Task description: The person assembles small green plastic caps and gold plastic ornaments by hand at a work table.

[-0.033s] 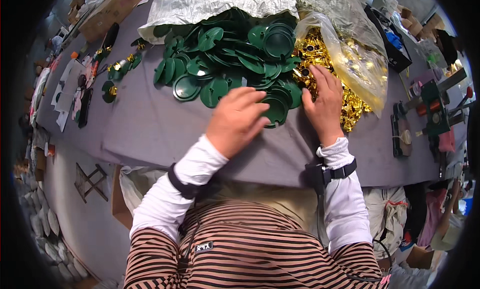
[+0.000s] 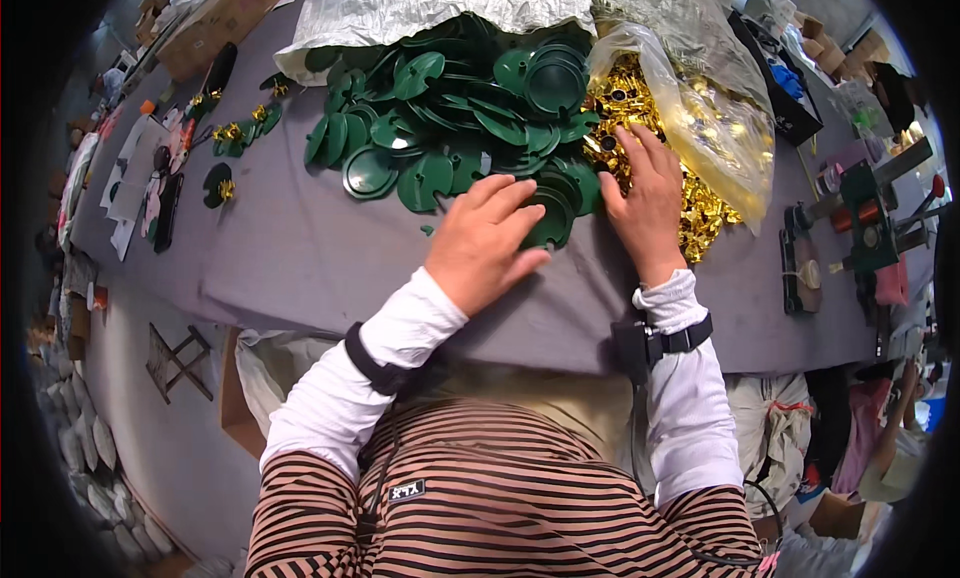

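Note:
A heap of dark green plastic discs (image 2: 450, 108) lies on the grey table (image 2: 300, 258). My left hand (image 2: 485, 240) rests flat on a green disc (image 2: 553, 218) at the near edge of the heap, fingers stretched out. To its right, small gold pieces (image 2: 625, 98) spill from a clear plastic bag (image 2: 710, 108). My right hand (image 2: 645, 198) lies on these gold pieces with its fingers spread, the fingertips among them. Whether a piece sits under the fingers is hidden. Both wrists wear black straps over white sleeves.
A crumpled silver bag (image 2: 400, 8) lies behind the discs. A few green discs with gold centres (image 2: 235, 133) sit at the left, near flat black items (image 2: 165, 213). Tools and a green-and-red device (image 2: 865, 218) crowd the right end. A folding stool (image 2: 180, 358) stands below the table.

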A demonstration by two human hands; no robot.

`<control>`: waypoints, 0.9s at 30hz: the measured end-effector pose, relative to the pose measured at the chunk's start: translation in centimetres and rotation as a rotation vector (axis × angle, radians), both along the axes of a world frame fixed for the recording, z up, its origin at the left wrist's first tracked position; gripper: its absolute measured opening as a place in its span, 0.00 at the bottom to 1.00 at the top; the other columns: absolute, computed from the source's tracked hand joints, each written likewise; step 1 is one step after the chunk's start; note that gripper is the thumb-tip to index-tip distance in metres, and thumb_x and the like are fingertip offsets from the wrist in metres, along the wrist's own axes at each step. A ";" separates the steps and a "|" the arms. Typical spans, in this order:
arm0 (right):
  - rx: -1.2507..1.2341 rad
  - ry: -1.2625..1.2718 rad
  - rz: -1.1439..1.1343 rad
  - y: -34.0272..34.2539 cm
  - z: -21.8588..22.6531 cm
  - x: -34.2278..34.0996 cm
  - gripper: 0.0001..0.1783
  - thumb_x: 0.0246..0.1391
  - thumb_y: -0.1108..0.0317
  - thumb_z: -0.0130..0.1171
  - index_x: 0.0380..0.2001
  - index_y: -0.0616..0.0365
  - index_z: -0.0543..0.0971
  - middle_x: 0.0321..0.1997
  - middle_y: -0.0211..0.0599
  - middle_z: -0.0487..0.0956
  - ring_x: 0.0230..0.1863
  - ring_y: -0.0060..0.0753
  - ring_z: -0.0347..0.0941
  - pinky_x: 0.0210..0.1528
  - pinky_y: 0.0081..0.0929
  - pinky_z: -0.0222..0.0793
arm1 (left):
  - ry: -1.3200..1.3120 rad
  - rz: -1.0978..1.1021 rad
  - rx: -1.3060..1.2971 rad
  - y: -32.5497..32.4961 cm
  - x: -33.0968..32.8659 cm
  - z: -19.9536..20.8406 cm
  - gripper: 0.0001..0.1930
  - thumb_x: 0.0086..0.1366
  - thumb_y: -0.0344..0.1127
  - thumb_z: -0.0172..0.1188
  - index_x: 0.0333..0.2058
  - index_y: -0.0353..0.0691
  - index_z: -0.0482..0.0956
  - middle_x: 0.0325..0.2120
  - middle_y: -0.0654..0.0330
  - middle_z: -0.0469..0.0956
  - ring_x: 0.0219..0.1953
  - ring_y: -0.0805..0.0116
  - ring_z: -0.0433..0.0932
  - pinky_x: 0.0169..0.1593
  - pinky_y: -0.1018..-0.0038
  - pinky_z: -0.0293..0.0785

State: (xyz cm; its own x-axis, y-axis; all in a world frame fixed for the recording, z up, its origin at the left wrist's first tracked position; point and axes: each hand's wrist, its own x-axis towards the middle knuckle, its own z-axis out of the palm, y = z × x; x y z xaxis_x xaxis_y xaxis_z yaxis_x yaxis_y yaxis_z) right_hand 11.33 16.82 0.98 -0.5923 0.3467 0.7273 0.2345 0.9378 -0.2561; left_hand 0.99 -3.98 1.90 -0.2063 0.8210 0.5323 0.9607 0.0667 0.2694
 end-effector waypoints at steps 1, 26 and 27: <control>-0.063 -0.096 0.032 0.4 -0.5 -0.1 0.25 0.39 0.69 0.67 0.46 0.53 0.77 0.51 0.37 0.75 0.50 0.45 0.68 0.54 0.39 0.64 | 0.010 0.022 -0.041 0.6 0.3 -0.5 0.28 0.45 0.41 0.72 0.45 0.37 0.76 0.54 0.51 0.71 0.55 0.52 0.68 0.55 0.62 0.69; -0.137 -0.369 0.130 0.6 -0.1 2.0 0.15 0.44 0.76 0.64 0.39 0.58 0.81 0.43 0.38 0.80 0.44 0.43 0.75 0.47 0.34 0.70 | -1.562 -0.007 0.452 5.0 -0.4 -2.8 0.06 0.66 0.33 0.58 0.37 0.37 0.77 0.31 0.68 0.78 0.30 0.82 0.74 0.29 0.81 0.75; -0.194 -0.204 0.127 0.4 -0.2 1.5 0.17 0.45 0.76 0.63 0.42 0.58 0.80 0.43 0.40 0.80 0.44 0.43 0.75 0.48 0.34 0.70 | -1.562 -0.009 0.481 4.9 -0.4 -3.0 0.06 0.66 0.32 0.59 0.37 0.36 0.77 0.32 0.66 0.79 0.31 0.81 0.75 0.29 0.81 0.76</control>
